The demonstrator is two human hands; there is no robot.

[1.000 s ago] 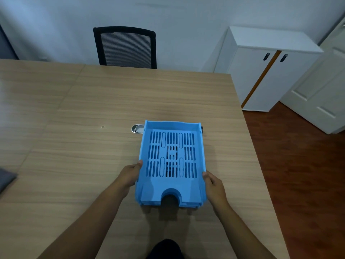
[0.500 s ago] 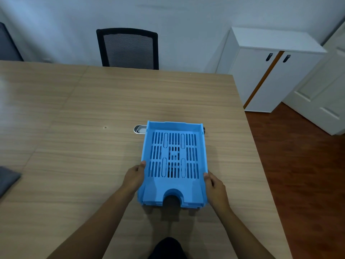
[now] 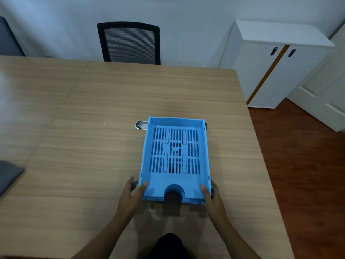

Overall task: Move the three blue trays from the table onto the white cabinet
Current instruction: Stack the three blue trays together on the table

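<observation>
A stack of blue slotted trays (image 3: 174,157) lies on the wooden table (image 3: 93,146), nested so that only the top one shows fully. My left hand (image 3: 131,196) grips the stack's near left corner, thumb on the rim. My right hand (image 3: 212,200) grips the near right corner the same way. The near edge of the stack looks slightly raised, with a shadow under it. The white cabinet (image 3: 280,32) stands past the table's far right corner, its top bare.
A black mesh chair (image 3: 129,43) sits at the table's far side. A metal cable grommet (image 3: 141,125) peeks out behind the trays. Grey fabric (image 3: 8,174) lies at the left edge. A white door (image 3: 328,86) and wood floor (image 3: 302,165) are on the right.
Both hands have slid toward the near corners of the tray stack and closed on it. The near edge appears to have lifted slightly.
</observation>
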